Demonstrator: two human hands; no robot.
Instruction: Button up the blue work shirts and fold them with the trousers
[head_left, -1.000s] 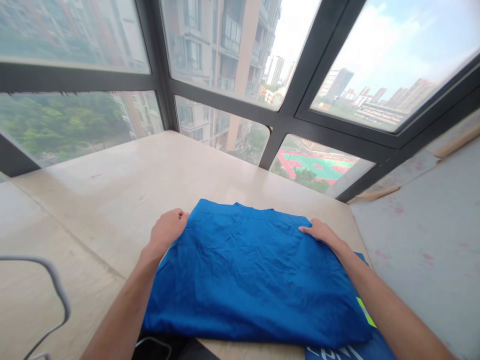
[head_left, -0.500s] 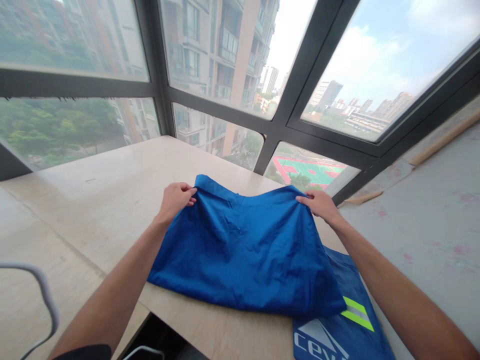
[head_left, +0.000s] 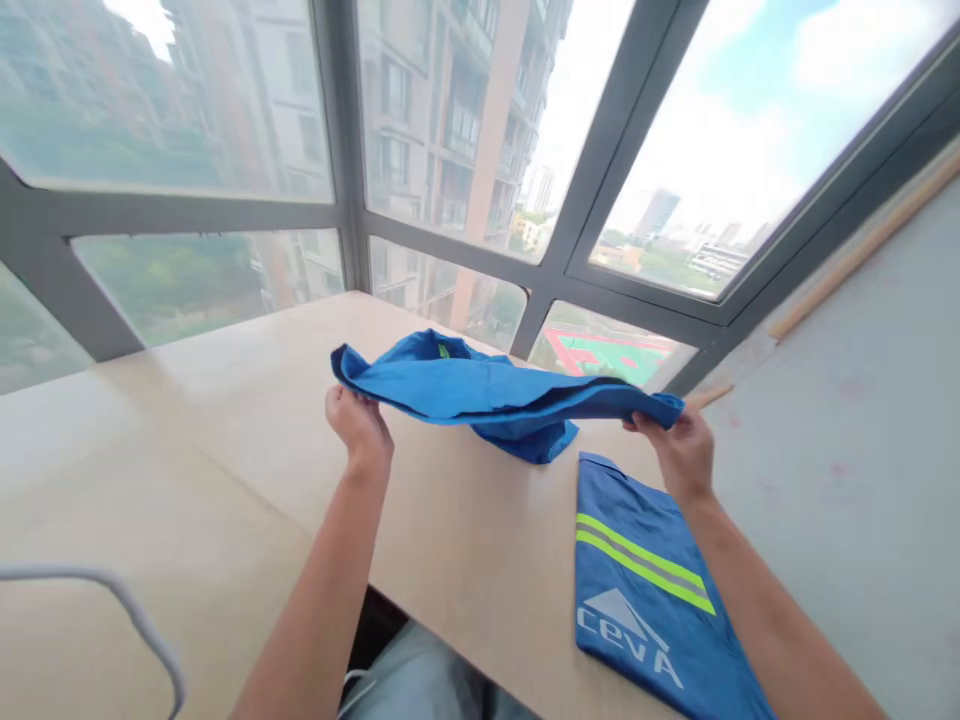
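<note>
Holding a blue cloth [head_left: 487, 388] by its two ends, we had it raised over the far middle of the pale table [head_left: 247, 430], its near edge running left to right with a slight sag. Our left hand [head_left: 360, 428] pinched the left end from below, its fingers partly hidden; our right hand [head_left: 684, 450] pinched the right end. Behind that edge the cloth bunched and drooped in the middle; we could not tell whether that part touched the table. At the near right lay a folded blue garment [head_left: 600, 595] with yellow-green stripes [head_left: 637, 548] and whitish lettering [head_left: 611, 632]. A pale cable [head_left: 124, 592] curved in at the near left. Windows [head_left: 450, 140] lined the far side, and a wall [head_left: 847, 520] stood at right.
</note>
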